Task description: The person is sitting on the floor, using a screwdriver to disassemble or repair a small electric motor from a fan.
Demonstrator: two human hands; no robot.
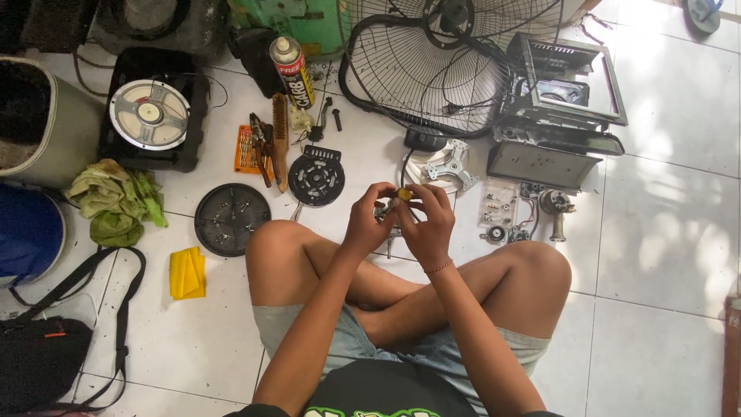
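At the far left lie a green rag [116, 201] and a yellow cloth [187, 272] on the tiled floor [664, 232], then a round black grille [231, 218]. Over our crossed legs, our left hand [369, 218] and right hand [427, 224] both pinch closed around a small yellow-tipped part [403, 194]. We judge it best to keep it steady and close. Our fingers hide most of it; we cannot tell what it is. A fan guard [432, 69] lies beyond.
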